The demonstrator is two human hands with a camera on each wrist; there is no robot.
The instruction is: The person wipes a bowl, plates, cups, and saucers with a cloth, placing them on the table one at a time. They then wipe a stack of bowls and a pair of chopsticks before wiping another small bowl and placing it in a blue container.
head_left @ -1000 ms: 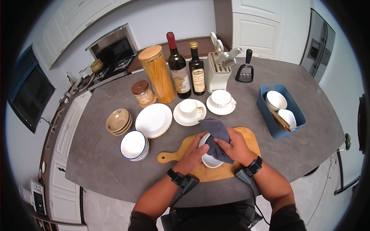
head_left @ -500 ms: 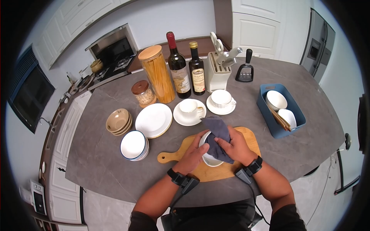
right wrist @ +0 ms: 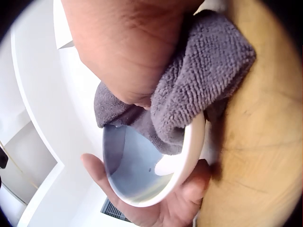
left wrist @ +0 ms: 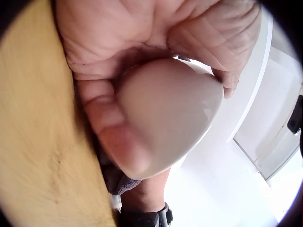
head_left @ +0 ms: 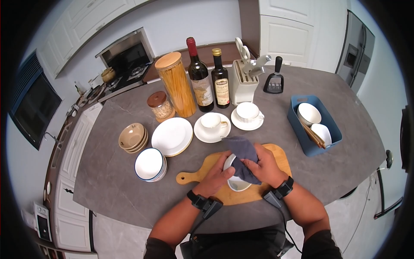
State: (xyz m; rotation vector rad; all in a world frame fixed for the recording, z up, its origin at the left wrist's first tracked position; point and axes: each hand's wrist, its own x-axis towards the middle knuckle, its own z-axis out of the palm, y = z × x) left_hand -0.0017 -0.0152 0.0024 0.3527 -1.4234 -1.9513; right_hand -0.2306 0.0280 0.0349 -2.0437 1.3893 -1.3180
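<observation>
A white bowl (head_left: 238, 184) is held tilted over the wooden cutting board (head_left: 276, 151). My left hand (head_left: 214, 176) grips its side, with fingers curled round the outside wall (left wrist: 165, 113) in the left wrist view. The right hand (head_left: 268, 166) holds a dark grey cloth (head_left: 241, 149) bunched over the rim and partly inside the bowl. From the right wrist, the cloth (right wrist: 203, 71) lies across the rim, and the bowl's inner surface (right wrist: 137, 161) shows below it. Most right fingertips are hidden by the cloth.
Stacked blue-rimmed bowls (head_left: 149, 165), brown bowls (head_left: 131, 137) and white plates (head_left: 172, 136) stand left. Two cups on saucers (head_left: 209, 134), bottles (head_left: 201, 82), a pasta jar (head_left: 177, 86) and a knife block (head_left: 243, 86) are behind. A blue bin (head_left: 310, 144) with bowls and chopsticks stands right.
The bowl has turned slightly and the cloth's upper part has shifted a little. Both hands keep their hold, with the right thumb slightly moved.
</observation>
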